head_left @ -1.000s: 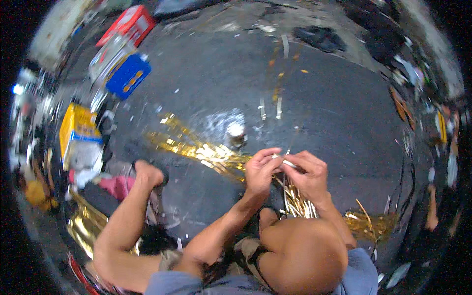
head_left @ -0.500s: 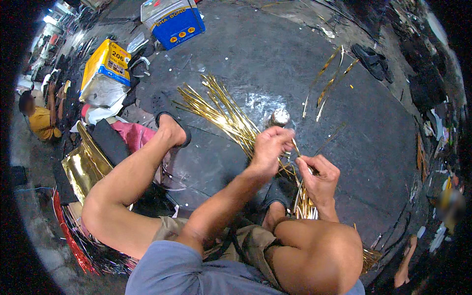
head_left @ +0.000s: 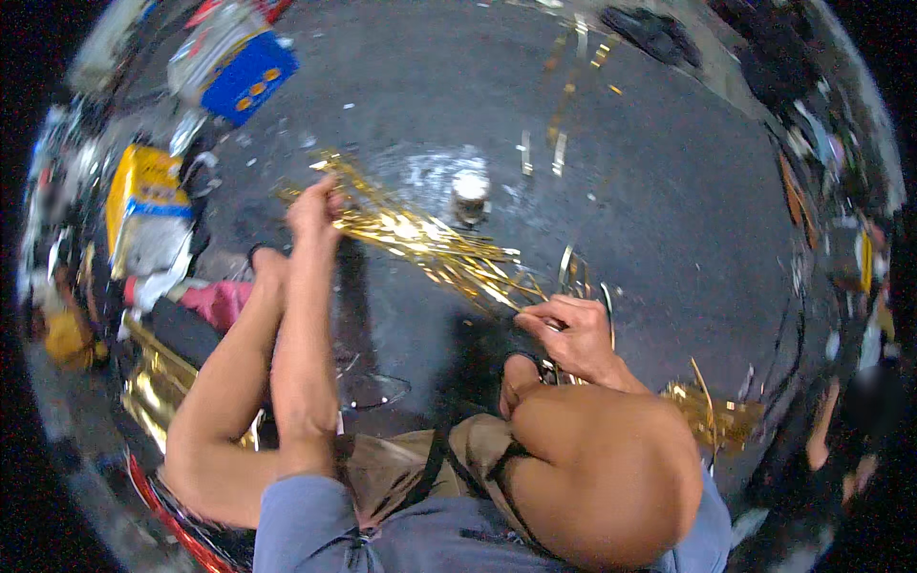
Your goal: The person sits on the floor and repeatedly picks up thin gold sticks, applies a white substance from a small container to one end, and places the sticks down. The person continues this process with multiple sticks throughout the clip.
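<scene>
Gold foil strips (head_left: 430,244) lie in a long bundle on the dark floor (head_left: 669,220), stretched between your two hands. Your left hand (head_left: 313,208) is reached far out and closed around the far end of the bundle, fingers wrapped over the strips. Your right hand (head_left: 571,334) sits close to your bent knee (head_left: 602,468) and pinches the near end between thumb and fingertips, the other fingers curled in; the exact strips it has hold of are too fine to pick out.

To do this well, it looks best to keep a light, even pull between both hands, so the strips run straight and do not fan out at the middle, where a few already splay sideways. Hold the right pinch close to the tips and let the left hand do the gathering. Foil this thin probably creases and tears easily, so avoid twisting either wrist.

Just beyond the bundle, between your hands, stands a small round silver object (head_left: 470,188), near enough to snag loose ends. A few stray strips (head_left: 559,143) lie farther out past your right hand. Off beyond your left hand sit a blue box (head_left: 239,81) and a yellow packet (head_left: 143,186), and more gold foil (head_left: 153,392) is heaped beside your left leg.
</scene>
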Available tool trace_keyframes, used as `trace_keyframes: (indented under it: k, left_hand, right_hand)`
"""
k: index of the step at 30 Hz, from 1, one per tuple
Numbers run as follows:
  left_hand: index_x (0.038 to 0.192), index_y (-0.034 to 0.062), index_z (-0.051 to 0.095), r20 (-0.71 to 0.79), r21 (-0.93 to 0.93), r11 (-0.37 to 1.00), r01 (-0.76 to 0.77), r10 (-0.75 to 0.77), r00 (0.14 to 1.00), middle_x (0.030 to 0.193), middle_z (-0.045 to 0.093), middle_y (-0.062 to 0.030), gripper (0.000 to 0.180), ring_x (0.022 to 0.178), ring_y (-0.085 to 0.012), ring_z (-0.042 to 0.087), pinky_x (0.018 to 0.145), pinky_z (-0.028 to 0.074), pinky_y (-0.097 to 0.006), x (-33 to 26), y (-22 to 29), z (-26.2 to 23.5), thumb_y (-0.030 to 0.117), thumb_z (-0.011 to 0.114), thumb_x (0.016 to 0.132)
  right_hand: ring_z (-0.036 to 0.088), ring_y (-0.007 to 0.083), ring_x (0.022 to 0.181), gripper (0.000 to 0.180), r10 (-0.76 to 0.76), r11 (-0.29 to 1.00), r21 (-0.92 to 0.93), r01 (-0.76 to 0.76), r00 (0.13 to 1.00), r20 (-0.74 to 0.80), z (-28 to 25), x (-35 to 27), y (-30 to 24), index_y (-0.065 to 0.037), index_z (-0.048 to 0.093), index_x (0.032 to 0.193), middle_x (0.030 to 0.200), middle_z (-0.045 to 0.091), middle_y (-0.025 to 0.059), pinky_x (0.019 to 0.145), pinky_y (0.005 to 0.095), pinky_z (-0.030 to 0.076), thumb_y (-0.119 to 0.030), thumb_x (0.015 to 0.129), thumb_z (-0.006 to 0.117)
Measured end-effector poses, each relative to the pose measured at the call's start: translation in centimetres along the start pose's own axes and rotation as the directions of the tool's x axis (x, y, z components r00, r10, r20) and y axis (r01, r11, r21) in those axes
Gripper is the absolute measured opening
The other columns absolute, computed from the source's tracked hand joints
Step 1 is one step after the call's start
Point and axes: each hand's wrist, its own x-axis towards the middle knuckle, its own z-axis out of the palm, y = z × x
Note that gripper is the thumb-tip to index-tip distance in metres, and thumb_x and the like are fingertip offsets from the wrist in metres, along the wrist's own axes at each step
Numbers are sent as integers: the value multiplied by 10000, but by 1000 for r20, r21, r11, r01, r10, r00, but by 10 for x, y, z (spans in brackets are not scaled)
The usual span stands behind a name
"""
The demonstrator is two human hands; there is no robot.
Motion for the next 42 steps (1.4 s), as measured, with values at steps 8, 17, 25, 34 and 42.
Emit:
trace_keyframes:
  k: [8, 17, 25, 34, 42]
  left_hand:
    - [732, 10, 635, -357, 244, 954, -173, 254, 899, 678, 651, -58, 281, 529, -190, 578, 516, 464, -354, 114, 22, -112, 211, 782, 860]
    - [1443, 46, 563, -92, 962, 225, -157, 804, 588, 1128, 636, -167, 819, 1045, -367, 645, 904, 490, -475, 12, -22, -33, 473, 819, 793]
    - [1060, 19, 745, 579, 683, 486, -545, 95, 810, 845, 751, -95, 255, 773, -190, 699, 710, 552, -319, -180, -158, 93, 235, 732, 924]
    - [1214, 44, 675, 518, 179, 873, 453, -475, 711, 1000, 701, -27, 311, 673, -77, 498, 604, 415, -239, -210, -187, 142, 261, 702, 992]
    - [1091, 20, 722, 298, 269, 961, 61, -144, 944, 872, 706, -35, 213, 663, -91, 600, 585, 500, -256, -200, -183, 123, 200, 729, 979]
  right_hand:
    - [709, 254, 652, 223, 343, 934, 52, -354, 926, 156, -26, -71, 38, -29, 777, 827, 763, 742, 131, 633, 365, 559, -246, 856, 820]
    - [688, 404, 841, 363, 558, 808, -139, -573, 819, -133, 24, -26, 139, -22, 740, 941, 901, 716, 211, 767, 481, 535, -384, 911, 736]
    - [653, 246, 728, 317, 491, 859, -38, -511, 841, -227, 33, -6, 161, -24, 679, 885, 760, 676, 100, 681, 399, 503, -335, 928, 720]
    - [627, 141, 773, 300, 602, 776, 14, -630, 748, 277, -102, -76, 56, -47, 766, 957, 789, 703, 34, 721, 346, 499, -325, 978, 656]
    - [720, 344, 1009, 424, 790, 570, -658, -492, 547, 276, -127, -60, 95, -139, 788, 1103, 1047, 766, 161, 902, 458, 551, -497, 900, 683]
